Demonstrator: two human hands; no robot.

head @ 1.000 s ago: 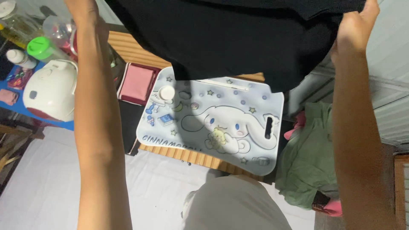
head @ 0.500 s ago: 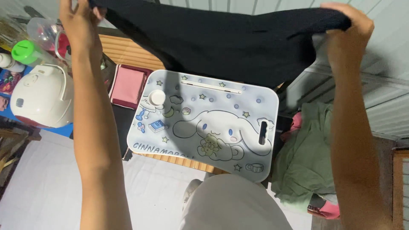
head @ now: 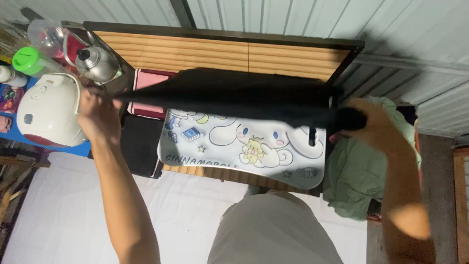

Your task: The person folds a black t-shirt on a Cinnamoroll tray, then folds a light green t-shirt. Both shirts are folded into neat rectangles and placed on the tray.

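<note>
A corrugated metal wall [head: 273, 12] backs a slatted wooden bed frame [head: 220, 51], and a white sheet [head: 63, 210] covers the floor in front of it. On the slats sits a small white counter [head: 254, 156] printed with a cartoon dog and stars.

A second ago the black cloth [head: 229, 95] was held high, close to the camera, hanging as a wide curtain that hid much of the wall. Now both arms have come down and spread outward, so the cloth is pulled taut into a long flat band, hovering just over the far half of the counter and covering its top edge. It looks folded over on itself along its length, though the layers cannot be told apart.

The left hand [head: 97, 115] is closed, pinching the cloth's left end near the white rice cooker [head: 49, 110]. The right hand [head: 371, 124] is wrapped around the bunched right end, fingers curled shut, above a heap of green clothes [head: 361, 176].

Beside the counter lies a folded pink cloth [head: 146, 93], partly under the black band, with a dark folded piece [head: 139, 146] below it. A steel kettle [head: 95, 63], a clear plastic jug [head: 46, 34] and a green-capped bottle [head: 29, 61] stand at the upper left. The person's grey-clad knee [head: 273, 230] fills the lower middle.
</note>
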